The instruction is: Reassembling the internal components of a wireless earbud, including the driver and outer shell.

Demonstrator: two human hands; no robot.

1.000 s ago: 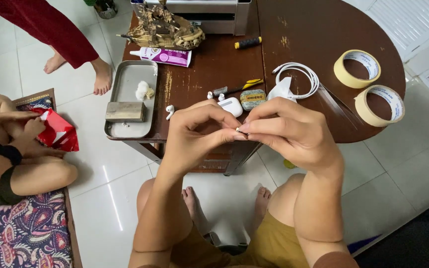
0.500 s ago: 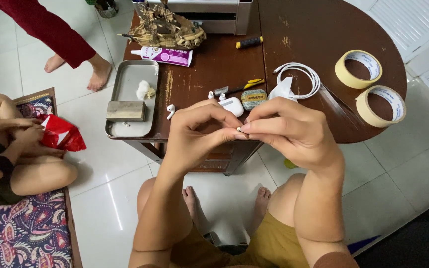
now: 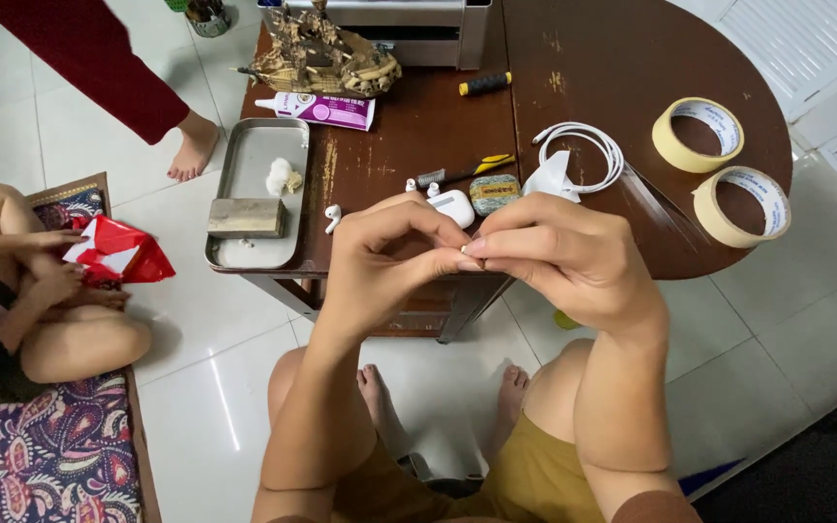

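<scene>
Tiny item [image 3: 469, 261] (unclear) pinched between both hands.

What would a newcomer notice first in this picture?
First come the left hand and right hand, pinched together at the fingertips over the near edge of the dark wooden table; what they pinch is too small to tell. Then two rolls of tape at the table's right, and a model ship at its far edge.

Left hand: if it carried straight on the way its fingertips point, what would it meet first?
The left hand points rightward at the right hand, whose fingertips it already touches, so it meets that hand first. What they pinch is too small to tell.
</scene>
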